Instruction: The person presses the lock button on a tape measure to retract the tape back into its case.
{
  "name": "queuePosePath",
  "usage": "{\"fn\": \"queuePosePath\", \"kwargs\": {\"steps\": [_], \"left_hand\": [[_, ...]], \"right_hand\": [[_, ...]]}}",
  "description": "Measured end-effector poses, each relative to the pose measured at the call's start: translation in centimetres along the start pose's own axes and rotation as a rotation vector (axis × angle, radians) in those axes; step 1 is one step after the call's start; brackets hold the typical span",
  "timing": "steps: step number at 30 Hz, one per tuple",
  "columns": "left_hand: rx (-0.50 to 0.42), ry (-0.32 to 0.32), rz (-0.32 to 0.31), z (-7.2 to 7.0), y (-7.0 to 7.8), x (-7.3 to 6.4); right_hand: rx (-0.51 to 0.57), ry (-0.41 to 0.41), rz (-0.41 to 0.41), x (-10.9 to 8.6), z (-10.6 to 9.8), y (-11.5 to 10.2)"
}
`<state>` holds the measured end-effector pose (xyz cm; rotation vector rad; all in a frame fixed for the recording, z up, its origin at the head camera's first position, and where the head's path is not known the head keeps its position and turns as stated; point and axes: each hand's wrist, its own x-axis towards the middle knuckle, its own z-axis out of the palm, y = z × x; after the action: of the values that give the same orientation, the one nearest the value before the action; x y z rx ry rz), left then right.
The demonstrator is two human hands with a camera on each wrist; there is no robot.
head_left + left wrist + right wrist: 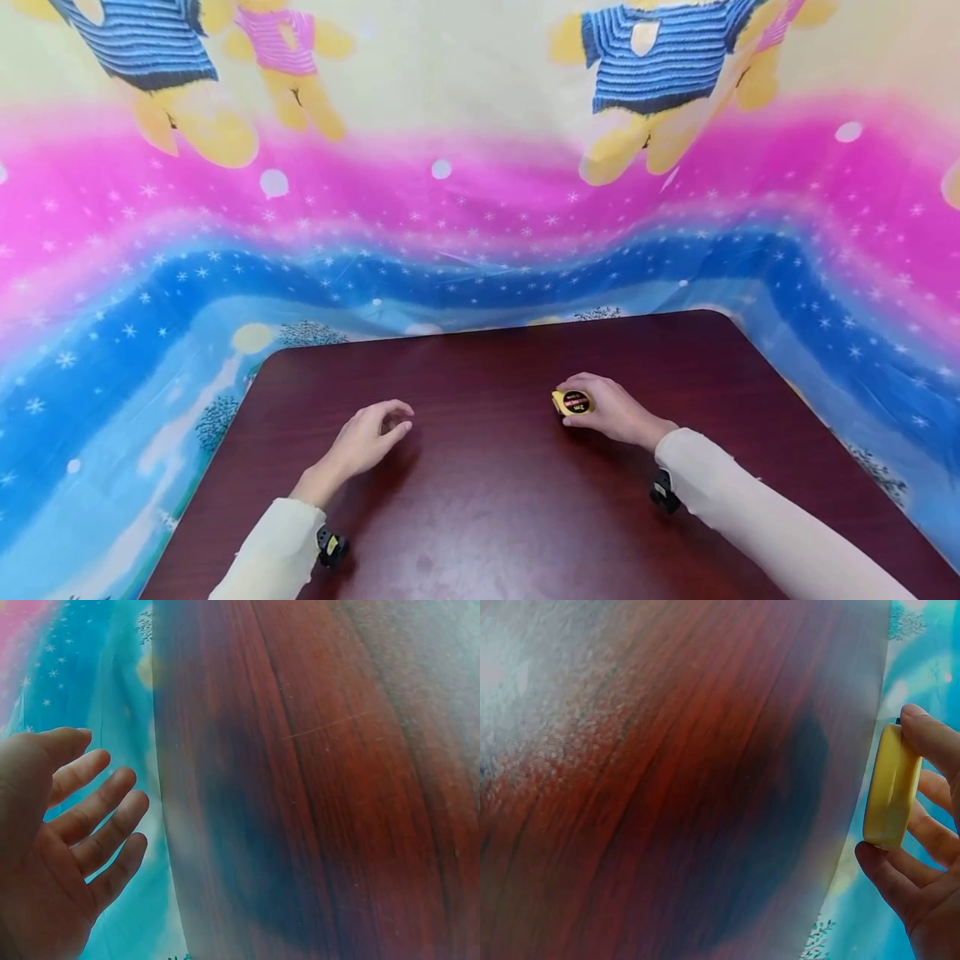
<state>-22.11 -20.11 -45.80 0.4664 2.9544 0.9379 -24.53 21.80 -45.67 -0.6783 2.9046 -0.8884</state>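
A small yellow tape measure [576, 402] with a round black label marked 2m is in my right hand [613, 410], above the right half of the table. In the right wrist view its plain yellow edge [891, 787] faces the camera, and the right hand [930, 877] pinches it between thumb and fingertips. Over the table's left half hovers my left hand [369, 437], holding nothing. The left wrist view shows that left hand [82, 832] with its fingers apart and loosely bent.
Dark red wooden table [480, 500] with rounded far corners fills the lower middle. Behind it and along both sides hangs a printed cloth [465, 200] with bears and snowflakes. A small black camera [332, 547] is strapped at the left wrist, another black camera [664, 492] at the right.
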Motion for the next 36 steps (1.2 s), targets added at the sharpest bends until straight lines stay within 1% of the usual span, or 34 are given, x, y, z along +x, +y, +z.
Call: {"fn": "queuePosePath", "kwargs": {"steps": [5, 11, 16, 21, 28, 32, 36], "left_hand": [[0.042, -0.004, 0.011, 0.0, -0.3, -0.2], [0.108, -0.014, -0.02, -0.3, -0.6, -0.5], [0.098, -0.011, -0.026, -0.5, -0.7, -0.9], [0.091, 0.001, -0.034, -0.5, -1.0, -1.4], [0.094, -0.016, -0.045, -0.1, -1.6, -1.7], [0.094, -0.022, -0.039, 0.0, -1.6, -1.7], [0.102, -0.037, -0.037, 0.3, -1.5, -1.9]], "right_hand": [[-0.019, -0.004, 0.008, 0.2, 0.1, 0.6], [-0.024, -0.019, 0.004, 0.3, -0.2, 1.4], [-0.045, -0.009, 0.007, 0.1, -0.5, 2.1], [-0.055, -0.011, 0.007, -0.2, -0.6, 2.6], [-0.072, -0.017, 0.012, -0.3, -0.3, 3.1], [-0.072, -0.015, 0.012, -0.2, -0.1, 3.4], [-0.073, -0.037, 0.016, -0.2, 0.3, 3.6]]}}
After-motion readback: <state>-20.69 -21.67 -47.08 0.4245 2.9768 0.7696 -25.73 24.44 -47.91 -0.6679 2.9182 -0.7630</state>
